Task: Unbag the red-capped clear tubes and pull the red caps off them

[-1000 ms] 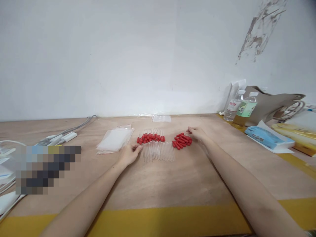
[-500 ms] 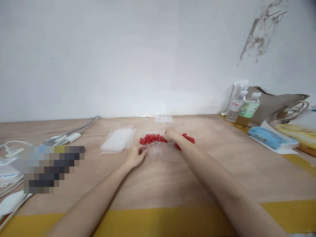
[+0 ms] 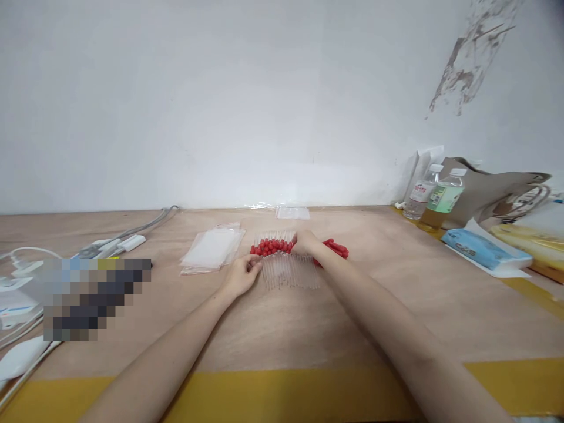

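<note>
A row of thin clear tubes (image 3: 288, 273) lies side by side on the table, with red bulb-like ends (image 3: 273, 247) along the upper side; they look like droppers. Further clear tubes stick out behind the red ends. My left hand (image 3: 242, 275) rests at the row's left end, thumb and fingers curled in by the outermost tubes; any grip there is too small to see. Over the right part of the red ends, my right hand (image 3: 305, 242) reaches down with closed fingers, their tips hidden. Beyond it lies a separate bunch of red pieces (image 3: 337, 249).
Clear plastic bags (image 3: 211, 249) lie stacked on the left, and another small pile (image 3: 293, 213) is near the wall. Cables and a power strip (image 3: 106, 247) are at far left. Two bottles (image 3: 420, 192), a blue tissue pack (image 3: 484, 249) and a grey bag (image 3: 493, 185) stand right.
My left index finger has shifted slightly up toward the red ends at the left of the row. The right hand stays over the same spot. The view has tilted slightly.
</note>
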### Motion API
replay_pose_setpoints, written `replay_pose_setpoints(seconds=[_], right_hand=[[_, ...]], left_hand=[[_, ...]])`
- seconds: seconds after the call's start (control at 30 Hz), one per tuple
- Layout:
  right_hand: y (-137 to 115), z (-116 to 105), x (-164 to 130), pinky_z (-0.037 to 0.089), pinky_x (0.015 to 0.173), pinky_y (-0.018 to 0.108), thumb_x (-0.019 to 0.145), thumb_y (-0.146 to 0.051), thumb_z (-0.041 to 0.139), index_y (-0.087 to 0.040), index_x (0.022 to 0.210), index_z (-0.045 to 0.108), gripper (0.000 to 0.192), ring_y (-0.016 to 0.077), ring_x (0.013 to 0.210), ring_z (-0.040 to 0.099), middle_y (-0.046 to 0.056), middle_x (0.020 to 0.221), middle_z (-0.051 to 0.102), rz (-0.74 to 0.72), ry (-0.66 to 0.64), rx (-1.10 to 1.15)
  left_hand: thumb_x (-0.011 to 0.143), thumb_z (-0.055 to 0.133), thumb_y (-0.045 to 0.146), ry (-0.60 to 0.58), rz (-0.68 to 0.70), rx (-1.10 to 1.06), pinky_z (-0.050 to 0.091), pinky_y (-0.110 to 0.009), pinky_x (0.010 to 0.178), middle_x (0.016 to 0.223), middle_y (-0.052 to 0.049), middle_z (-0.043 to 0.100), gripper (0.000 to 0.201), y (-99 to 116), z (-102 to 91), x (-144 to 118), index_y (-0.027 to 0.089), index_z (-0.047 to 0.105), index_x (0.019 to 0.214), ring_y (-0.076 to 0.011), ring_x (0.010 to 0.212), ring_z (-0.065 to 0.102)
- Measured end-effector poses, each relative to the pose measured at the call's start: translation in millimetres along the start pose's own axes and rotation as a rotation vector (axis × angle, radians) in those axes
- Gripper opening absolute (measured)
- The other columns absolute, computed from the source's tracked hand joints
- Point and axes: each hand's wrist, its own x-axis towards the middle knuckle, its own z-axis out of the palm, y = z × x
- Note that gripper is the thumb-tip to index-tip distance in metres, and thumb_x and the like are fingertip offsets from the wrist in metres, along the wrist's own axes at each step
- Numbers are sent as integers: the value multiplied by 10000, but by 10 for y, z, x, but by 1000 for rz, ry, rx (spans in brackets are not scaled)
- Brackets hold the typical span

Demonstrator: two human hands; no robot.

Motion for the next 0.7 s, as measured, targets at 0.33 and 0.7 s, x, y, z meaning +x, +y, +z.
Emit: replay_pose_setpoints(seconds=[0.33,0.7], right_hand=[[206,-259,-499,427,733,229,736,-127,450,-119,993,569,283,144,831,575,74,897,635,-260,437,182],[478,390,-1050,451,725,294,813,-262,477,-173,1008,546,225,148,811,569,64,901,614,-692,374,557]], left_hand=[[797,465,305,273,170,20,449,-293,679,828,-36,600,256,73,-10,-45,162,562,986,-162,716,554],[837,479,194,313,857,313,362,-296,723,750,-11,626,141,408,97,-238,189,582,933,-132,690,529]])
